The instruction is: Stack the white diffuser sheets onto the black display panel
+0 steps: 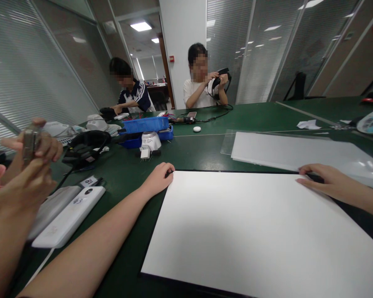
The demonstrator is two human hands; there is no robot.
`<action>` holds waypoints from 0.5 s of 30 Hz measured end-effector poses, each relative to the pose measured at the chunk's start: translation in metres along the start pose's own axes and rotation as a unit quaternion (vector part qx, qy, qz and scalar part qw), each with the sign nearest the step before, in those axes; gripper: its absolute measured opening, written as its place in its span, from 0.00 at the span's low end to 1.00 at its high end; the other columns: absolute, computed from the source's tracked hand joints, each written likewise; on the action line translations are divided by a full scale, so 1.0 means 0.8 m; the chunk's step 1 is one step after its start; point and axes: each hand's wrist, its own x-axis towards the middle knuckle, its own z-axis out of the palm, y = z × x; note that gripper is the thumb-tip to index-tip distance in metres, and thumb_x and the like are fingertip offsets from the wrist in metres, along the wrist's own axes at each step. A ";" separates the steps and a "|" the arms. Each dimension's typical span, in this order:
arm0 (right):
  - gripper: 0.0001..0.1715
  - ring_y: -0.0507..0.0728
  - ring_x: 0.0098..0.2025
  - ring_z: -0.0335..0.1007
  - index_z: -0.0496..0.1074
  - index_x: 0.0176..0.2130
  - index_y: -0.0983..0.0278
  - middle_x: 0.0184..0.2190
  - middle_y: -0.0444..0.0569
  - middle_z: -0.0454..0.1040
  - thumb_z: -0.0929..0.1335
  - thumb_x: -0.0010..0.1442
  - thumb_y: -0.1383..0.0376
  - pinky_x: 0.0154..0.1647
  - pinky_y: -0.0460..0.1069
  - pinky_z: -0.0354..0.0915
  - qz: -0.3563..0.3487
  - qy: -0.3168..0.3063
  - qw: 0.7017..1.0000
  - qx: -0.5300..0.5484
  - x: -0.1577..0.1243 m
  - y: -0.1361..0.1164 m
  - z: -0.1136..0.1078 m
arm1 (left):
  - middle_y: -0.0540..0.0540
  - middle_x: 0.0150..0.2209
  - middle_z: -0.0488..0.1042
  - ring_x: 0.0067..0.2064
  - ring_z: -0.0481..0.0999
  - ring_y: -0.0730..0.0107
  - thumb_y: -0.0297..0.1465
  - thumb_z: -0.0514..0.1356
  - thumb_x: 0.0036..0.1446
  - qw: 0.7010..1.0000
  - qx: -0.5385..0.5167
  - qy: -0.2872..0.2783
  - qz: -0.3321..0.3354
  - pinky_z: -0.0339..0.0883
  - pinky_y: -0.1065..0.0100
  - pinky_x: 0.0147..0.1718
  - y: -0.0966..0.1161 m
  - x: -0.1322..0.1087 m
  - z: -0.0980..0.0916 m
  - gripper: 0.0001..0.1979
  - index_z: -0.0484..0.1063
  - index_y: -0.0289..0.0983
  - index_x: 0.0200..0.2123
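Observation:
A large white board [255, 231] with a thin black edge lies flat on the green table in front of me. At its far left corner my left hand [158, 178] is closed, the fingers curled over a small black part at the edge. My right hand [321, 179] pinches the far right corner, thumb on the white face, with a dark part showing under the fingers. Just beyond the board lie clear plastic sheets [286, 151], reaching behind my right hand.
Close on my left, another person's hands [27, 165] hold a small metallic device. Below them lies a white power bank [70, 219] with a cable. Farther off are a black headset [85, 149], a blue case [146, 125] and a white plug [145, 154]. Two people sit across the table.

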 end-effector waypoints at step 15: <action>0.34 0.66 0.43 0.75 0.75 0.38 0.60 0.40 0.54 0.79 0.65 0.52 0.35 0.43 0.59 0.70 -0.002 0.004 1.000 0.000 0.001 -0.001 0.000 | 0.47 0.35 0.69 0.39 0.70 0.61 0.28 0.55 0.57 0.999 0.014 -0.005 0.049 0.66 0.61 0.39 -0.005 0.001 0.005 0.06 0.71 0.39 0.37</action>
